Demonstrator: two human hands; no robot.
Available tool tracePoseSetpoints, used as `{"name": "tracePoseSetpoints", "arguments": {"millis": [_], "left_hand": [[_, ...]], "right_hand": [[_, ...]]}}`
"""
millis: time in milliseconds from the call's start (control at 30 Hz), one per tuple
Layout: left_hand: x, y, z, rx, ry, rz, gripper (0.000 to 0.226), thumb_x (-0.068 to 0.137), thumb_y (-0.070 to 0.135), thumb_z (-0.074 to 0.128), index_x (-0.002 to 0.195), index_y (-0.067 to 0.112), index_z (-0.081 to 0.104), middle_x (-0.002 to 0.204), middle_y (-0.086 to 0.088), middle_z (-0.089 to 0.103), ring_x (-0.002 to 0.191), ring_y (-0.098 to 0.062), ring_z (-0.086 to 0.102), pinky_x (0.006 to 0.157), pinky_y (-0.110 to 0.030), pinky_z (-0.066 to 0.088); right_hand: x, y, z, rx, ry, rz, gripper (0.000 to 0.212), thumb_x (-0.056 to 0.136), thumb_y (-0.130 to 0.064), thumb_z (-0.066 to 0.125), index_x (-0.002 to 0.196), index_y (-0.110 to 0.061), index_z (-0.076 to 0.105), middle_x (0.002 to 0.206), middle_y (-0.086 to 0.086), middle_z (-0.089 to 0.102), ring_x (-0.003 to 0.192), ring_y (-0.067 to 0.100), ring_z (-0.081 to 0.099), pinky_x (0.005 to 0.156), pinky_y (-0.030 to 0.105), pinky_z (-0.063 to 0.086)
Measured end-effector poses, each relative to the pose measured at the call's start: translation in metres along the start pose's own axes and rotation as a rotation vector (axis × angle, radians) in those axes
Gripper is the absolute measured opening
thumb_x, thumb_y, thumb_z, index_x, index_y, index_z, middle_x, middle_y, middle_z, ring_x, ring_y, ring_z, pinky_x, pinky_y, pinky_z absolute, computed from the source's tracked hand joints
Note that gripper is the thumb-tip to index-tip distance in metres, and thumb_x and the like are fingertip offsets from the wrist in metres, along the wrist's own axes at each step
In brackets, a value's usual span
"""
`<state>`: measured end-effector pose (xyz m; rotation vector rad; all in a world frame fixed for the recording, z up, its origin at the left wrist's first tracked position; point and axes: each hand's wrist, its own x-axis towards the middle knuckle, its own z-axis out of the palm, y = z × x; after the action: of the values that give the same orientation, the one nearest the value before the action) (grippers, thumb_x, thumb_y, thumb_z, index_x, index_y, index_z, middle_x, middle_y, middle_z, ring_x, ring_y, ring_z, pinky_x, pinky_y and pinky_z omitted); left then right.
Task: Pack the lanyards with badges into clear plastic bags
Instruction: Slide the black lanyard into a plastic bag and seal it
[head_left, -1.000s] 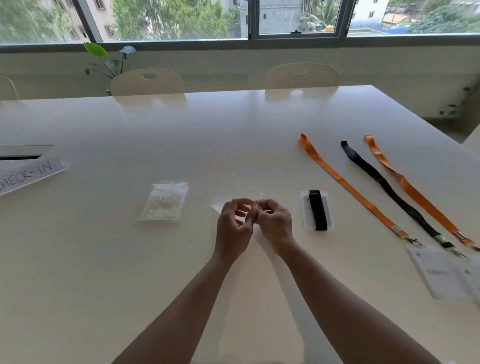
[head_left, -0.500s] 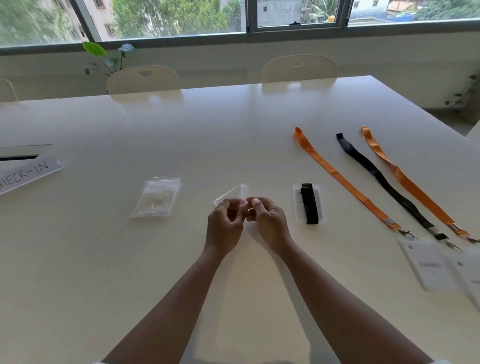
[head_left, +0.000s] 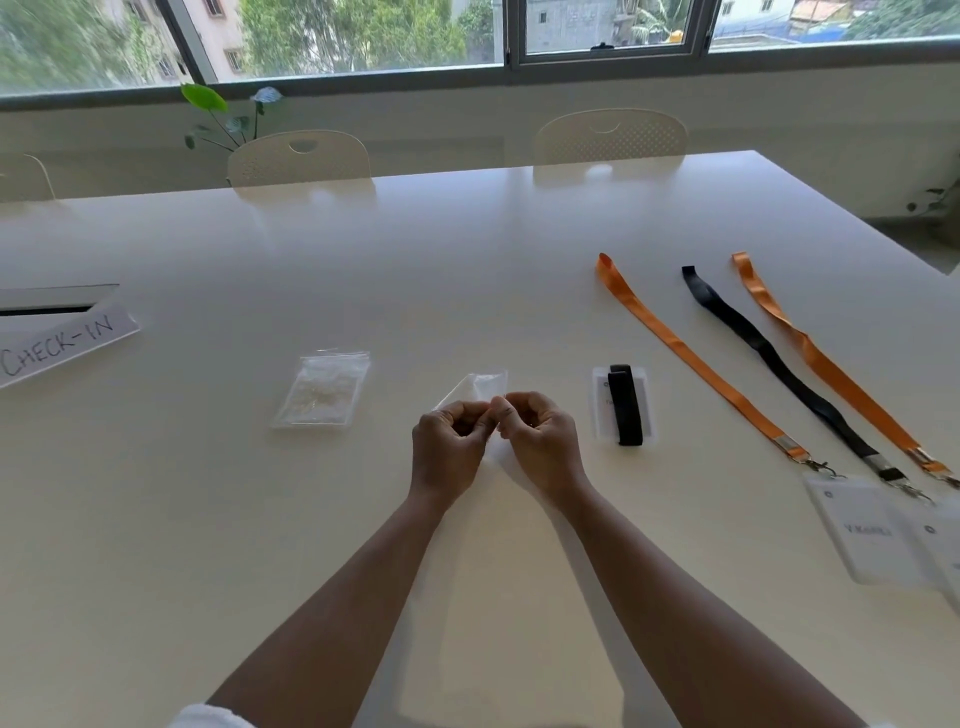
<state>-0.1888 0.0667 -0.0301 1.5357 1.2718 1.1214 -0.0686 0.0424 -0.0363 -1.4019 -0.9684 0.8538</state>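
Both hands, left (head_left: 448, 453) and right (head_left: 541, 448), pinch the near edge of a clear bag (head_left: 480, 389) above the table (head_left: 467, 270), with three lanyards (head_left: 779, 364) lying well apart to the right.

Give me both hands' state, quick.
Left hand: pinches the clear bag at its near edge.
Right hand: pinches the same bag edge.

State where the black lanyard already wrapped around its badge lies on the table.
In the head view, the wrapped black lanyard lies right of centre, just right of the right hand and left of the nearer orange lanyard.
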Motion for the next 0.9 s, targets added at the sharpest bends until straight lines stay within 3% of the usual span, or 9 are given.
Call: {"name": "tracePoseSetpoints", "arguments": {"millis": [200, 333, 400, 567, 667, 800, 833, 900], "left_hand": [[0.0, 0.001, -0.001, -0.031, -0.031, -0.03, 0.013, 0.077, 0.028, 0.084, 0.083, 0.018, 0.079, 0.077, 0.007, 0.076, 0.076, -0.007, 0.073, 0.07, -0.018, 0.054], [0.003, 0.0, -0.001, -0.02, -0.054, -0.077, 0.018, 0.071, 0.031, 0.088, 0.082, 0.019, 0.079, 0.078, 0.006, 0.077, 0.078, -0.008, 0.073, 0.073, -0.021, 0.056], [0.004, 0.001, -0.001, -0.01, -0.045, -0.083, 0.02, 0.07, 0.034, 0.088, 0.08, 0.02, 0.078, 0.077, 0.006, 0.076, 0.077, -0.009, 0.073, 0.072, -0.022, 0.057], [0.001, 0.001, -0.001, 0.001, 0.056, -0.01, 0.014, 0.083, 0.032, 0.078, 0.079, 0.019, 0.075, 0.067, 0.002, 0.073, 0.064, -0.014, 0.07, 0.065, -0.029, 0.057], [-0.001, -0.001, 0.002, 0.054, 0.104, 0.077, 0.012, 0.087, 0.029, 0.075, 0.084, 0.018, 0.076, 0.069, 0.007, 0.073, 0.063, -0.007, 0.07, 0.063, -0.024, 0.057], [-0.003, -0.003, 0.004, 0.095, 0.166, 0.149, 0.012, 0.088, 0.029, 0.073, 0.086, 0.017, 0.074, 0.075, 0.009, 0.072, 0.067, -0.002, 0.068, 0.061, -0.013, 0.05], [-0.003, -0.003, 0.004, 0.115, 0.183, 0.163, 0.013, 0.089, 0.03, 0.073, 0.086, 0.018, 0.073, 0.078, 0.009, 0.072, 0.068, -0.003, 0.067, 0.061, -0.013, 0.05], [-0.002, -0.005, 0.004, 0.158, 0.205, 0.187, 0.014, 0.089, 0.034, 0.071, 0.085, 0.02, 0.072, 0.08, 0.009, 0.071, 0.068, -0.004, 0.066, 0.06, -0.017, 0.052]], "right_hand": [[-0.001, -0.003, -0.001, 0.057, 0.031, 0.04, 0.019, 0.093, -0.027, 0.061, 0.079, -0.015, 0.069, 0.069, -0.003, 0.066, 0.065, 0.008, 0.061, 0.062, 0.017, 0.047], [0.001, -0.003, 0.001, 0.087, 0.049, 0.051, 0.027, 0.094, -0.018, 0.055, 0.07, -0.012, 0.065, 0.062, -0.005, 0.061, 0.065, 0.01, 0.06, 0.068, 0.025, 0.049], [0.001, -0.003, 0.001, 0.103, 0.057, 0.049, 0.023, 0.093, -0.014, 0.053, 0.076, -0.011, 0.068, 0.063, -0.005, 0.062, 0.068, 0.011, 0.061, 0.072, 0.026, 0.051], [-0.003, -0.007, 0.002, 0.013, 0.1, -0.011, 0.015, 0.089, -0.007, 0.061, 0.102, -0.014, 0.062, 0.079, -0.003, 0.066, 0.066, 0.007, 0.062, 0.06, 0.012, 0.049], [-0.004, -0.007, 0.005, -0.041, 0.125, -0.077, 0.018, 0.086, -0.007, 0.067, 0.098, -0.014, 0.054, 0.084, -0.001, 0.07, 0.069, 0.005, 0.068, 0.057, 0.013, 0.051], [-0.003, -0.001, 0.007, -0.187, 0.047, -0.105, 0.007, 0.087, -0.014, 0.069, 0.086, -0.019, 0.064, 0.071, -0.005, 0.067, 0.062, 0.002, 0.063, 0.053, 0.011, 0.045], [-0.003, 0.0, 0.008, -0.197, 0.026, -0.112, 0.005, 0.087, -0.016, 0.069, 0.09, -0.019, 0.067, 0.072, -0.008, 0.067, 0.063, 0.0, 0.063, 0.055, 0.01, 0.046], [-0.002, 0.002, 0.009, -0.235, 0.001, -0.131, 0.02, 0.086, -0.02, 0.069, 0.106, -0.017, 0.07, 0.08, -0.008, 0.069, 0.064, -0.001, 0.063, 0.06, 0.012, 0.05]]}}
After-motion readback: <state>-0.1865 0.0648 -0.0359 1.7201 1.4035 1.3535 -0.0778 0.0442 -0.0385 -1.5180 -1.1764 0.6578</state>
